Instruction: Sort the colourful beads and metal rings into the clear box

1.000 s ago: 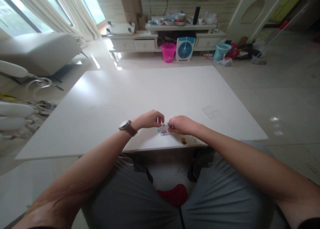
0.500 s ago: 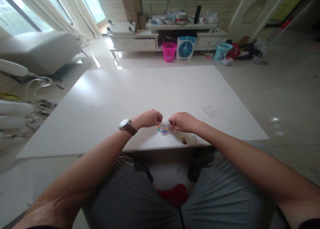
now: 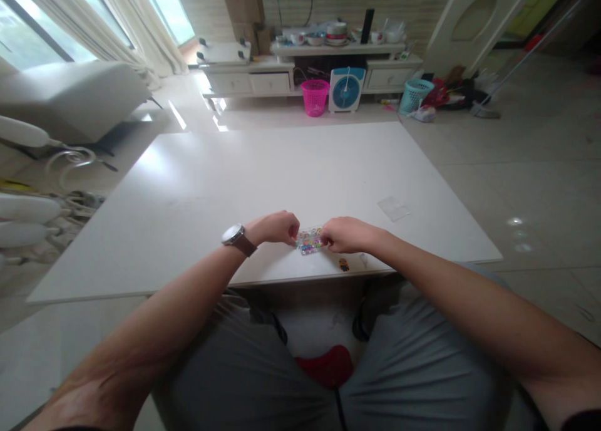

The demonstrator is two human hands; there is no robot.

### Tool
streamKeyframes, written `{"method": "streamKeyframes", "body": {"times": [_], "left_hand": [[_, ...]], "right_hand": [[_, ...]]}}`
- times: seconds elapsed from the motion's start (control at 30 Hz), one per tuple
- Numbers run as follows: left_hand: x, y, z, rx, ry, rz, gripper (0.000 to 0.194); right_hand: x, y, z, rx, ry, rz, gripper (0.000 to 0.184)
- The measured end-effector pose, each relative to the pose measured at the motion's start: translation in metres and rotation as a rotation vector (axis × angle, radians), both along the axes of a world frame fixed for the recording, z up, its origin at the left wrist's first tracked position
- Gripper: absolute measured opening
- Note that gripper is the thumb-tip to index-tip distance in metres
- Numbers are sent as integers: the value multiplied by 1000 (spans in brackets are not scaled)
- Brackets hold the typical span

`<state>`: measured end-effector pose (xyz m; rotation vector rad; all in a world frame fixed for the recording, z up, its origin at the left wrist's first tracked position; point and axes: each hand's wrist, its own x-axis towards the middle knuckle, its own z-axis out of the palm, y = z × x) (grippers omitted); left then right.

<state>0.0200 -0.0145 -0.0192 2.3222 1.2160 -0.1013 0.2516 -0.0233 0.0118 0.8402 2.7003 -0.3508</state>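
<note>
A small clear compartment box [image 3: 308, 240] with bright little pieces, which look like beads, lies near the table's front edge, between my hands. My left hand [image 3: 280, 227], with a watch on the wrist, is closed in a pinch at the box's left side; a speck of green shows by its fingertips, too small to name. My right hand [image 3: 346, 234] has its fingers closed at the box's right edge, covering part of it. Close by that hand lies a yellow-and-dark cartoon-like figure [image 3: 344, 265], with a small pale clear piece [image 3: 364, 260] beside it.
On the white table [image 3: 263, 168], a flat transparent sheet or lid [image 3: 393, 208] lies to the right. Beyond the table stand a pink basket [image 3: 315, 99], a blue box fan [image 3: 346, 90] and a light-blue basket [image 3: 415, 97]. White chairs [image 3: 28, 208] are at the left.
Both hands have come slightly lower, toward the table's front edge. The left fingers now pinch beside the box's left edge, and more of the box shows. The figure and sheet have stayed put.
</note>
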Motion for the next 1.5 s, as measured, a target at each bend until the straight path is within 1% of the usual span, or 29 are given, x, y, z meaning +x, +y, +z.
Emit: {"method": "streamKeyframes", "body": {"times": [0.27,0.5,0.6,0.7,0.8,0.87,1.0,1.07,1.13,1.23,1.3,1.43,1.5], "left_hand": [[5,-3,-2,39,47,40,13],[4,-3,-4,67,91,28,12],[2,-3,-4,47,115,19,13],[0,-2,-1,9,119,29,12],[0,-2,9,-25,21,25,9],[3,-2,16,-75,-97,23,11],[11,-7,28,-174,-320,46,21],[14,-8,29,-208,-388,58,26],[15,-8,28,-254,-433,65,29],[14,-6,23,-304,-470,71,29],[14,-5,20,-315,-482,71,25],[15,-4,18,-316,-466,90,18],[13,-3,18,-260,-414,121,18]], "right_hand": [[-1,4,-5,-28,32,30,24],[0,6,-6,-34,40,17,24],[1,5,-4,-39,42,17,23],[3,6,-2,-8,81,3,21],[4,7,1,34,155,-20,15],[3,6,1,12,269,-36,13],[-5,3,1,-165,571,-56,14],[-8,2,0,-233,656,-84,11],[-9,2,0,-269,692,-109,8],[-8,3,1,-298,688,-115,8],[-7,3,2,-287,663,-115,11],[-4,6,-2,-195,542,-92,15],[-3,7,-6,-133,427,-88,14]]}}
